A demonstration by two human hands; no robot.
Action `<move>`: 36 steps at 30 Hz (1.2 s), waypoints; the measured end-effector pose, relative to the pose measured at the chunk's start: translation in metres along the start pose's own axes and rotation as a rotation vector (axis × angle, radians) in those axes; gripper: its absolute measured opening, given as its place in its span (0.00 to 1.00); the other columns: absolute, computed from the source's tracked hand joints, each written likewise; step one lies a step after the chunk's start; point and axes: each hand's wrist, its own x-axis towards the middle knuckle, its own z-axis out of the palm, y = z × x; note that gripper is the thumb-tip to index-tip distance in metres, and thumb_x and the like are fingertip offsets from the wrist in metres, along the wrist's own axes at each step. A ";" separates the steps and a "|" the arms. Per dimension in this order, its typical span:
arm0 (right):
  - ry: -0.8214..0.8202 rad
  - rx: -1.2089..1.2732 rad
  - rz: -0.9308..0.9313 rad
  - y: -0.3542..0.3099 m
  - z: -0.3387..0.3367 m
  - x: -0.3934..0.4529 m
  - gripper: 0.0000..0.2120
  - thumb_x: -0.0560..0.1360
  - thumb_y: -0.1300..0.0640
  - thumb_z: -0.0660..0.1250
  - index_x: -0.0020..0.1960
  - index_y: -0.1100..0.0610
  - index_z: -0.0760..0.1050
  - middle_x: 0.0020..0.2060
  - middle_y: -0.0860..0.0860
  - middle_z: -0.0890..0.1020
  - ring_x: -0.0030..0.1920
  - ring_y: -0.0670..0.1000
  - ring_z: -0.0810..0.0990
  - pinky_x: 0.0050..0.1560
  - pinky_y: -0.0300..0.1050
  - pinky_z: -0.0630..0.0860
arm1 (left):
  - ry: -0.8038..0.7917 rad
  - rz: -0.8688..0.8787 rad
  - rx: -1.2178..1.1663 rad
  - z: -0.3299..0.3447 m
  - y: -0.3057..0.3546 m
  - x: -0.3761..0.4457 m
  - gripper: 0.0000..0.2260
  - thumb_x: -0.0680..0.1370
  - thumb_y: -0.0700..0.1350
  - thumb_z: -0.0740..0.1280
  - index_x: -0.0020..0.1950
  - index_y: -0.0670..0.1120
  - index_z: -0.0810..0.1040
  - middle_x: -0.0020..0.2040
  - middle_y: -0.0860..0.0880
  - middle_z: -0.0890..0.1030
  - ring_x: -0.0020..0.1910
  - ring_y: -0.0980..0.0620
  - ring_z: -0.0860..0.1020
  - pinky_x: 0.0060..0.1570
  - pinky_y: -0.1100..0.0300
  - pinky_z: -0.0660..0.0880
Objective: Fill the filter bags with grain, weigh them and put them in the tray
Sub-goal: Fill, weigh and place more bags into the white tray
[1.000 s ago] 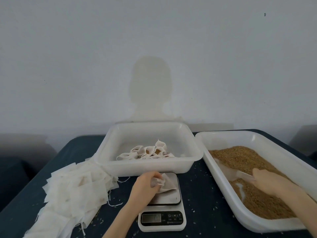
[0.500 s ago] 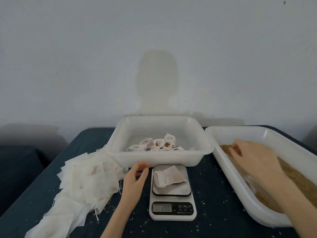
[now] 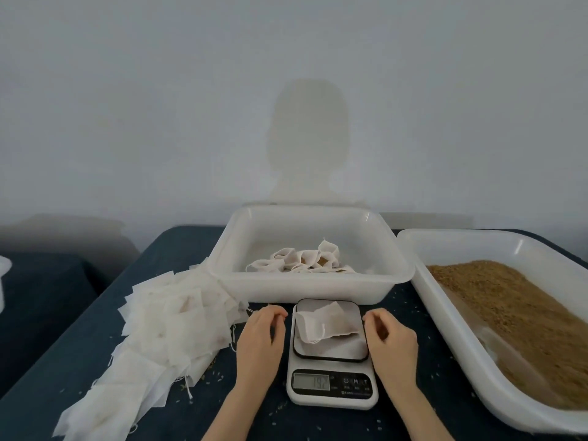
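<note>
A filled filter bag (image 3: 324, 324) lies on the plate of a small white scale (image 3: 331, 385), whose display is lit. My left hand (image 3: 261, 342) hovers just left of the scale with loosely curled fingers, holding nothing. My right hand (image 3: 393, 340) hovers just right of it in the same loose curl, also holding nothing. Behind the scale stands a white tray (image 3: 313, 289) with several filled bags (image 3: 305, 261) inside. A large white tub (image 3: 451, 323) on the right holds brown grain (image 3: 515, 307).
A heap of empty filter bags (image 3: 165, 323) spreads over the dark blue table (image 3: 178, 249) to the left. Loose grains dot the cloth around the scale. A clear scoop (image 3: 496, 345) lies half buried in the grain. A white wall rises behind.
My right hand left the grain tub and came to the right side of the scale. My left hand let go of the bag, which now lies alone on the scale plate.
</note>
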 end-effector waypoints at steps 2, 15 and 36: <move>0.002 0.044 0.016 0.001 -0.002 0.000 0.08 0.75 0.58 0.68 0.39 0.49 0.78 0.27 0.45 0.77 0.31 0.45 0.77 0.30 0.39 0.72 | -0.020 0.013 0.030 0.003 0.001 0.000 0.06 0.79 0.43 0.64 0.51 0.53 0.77 0.39 0.64 0.72 0.39 0.66 0.71 0.39 0.74 0.66; -0.349 -0.514 -0.290 -0.068 0.026 0.003 0.18 0.72 0.32 0.56 0.40 0.47 0.65 0.33 0.43 0.74 0.30 0.43 0.68 0.28 0.38 0.58 | -0.064 0.005 0.065 0.004 -0.002 -0.001 0.08 0.80 0.46 0.61 0.54 0.55 0.78 0.48 0.67 0.72 0.51 0.65 0.71 0.44 0.76 0.64; -0.517 0.181 -0.033 -0.117 -0.056 0.048 0.13 0.71 0.60 0.67 0.28 0.54 0.74 0.24 0.45 0.74 0.30 0.47 0.72 0.40 0.52 0.74 | -0.392 -0.062 -0.440 0.014 0.069 0.017 0.27 0.61 0.52 0.73 0.53 0.70 0.65 0.48 0.64 0.78 0.47 0.70 0.76 0.39 0.75 0.72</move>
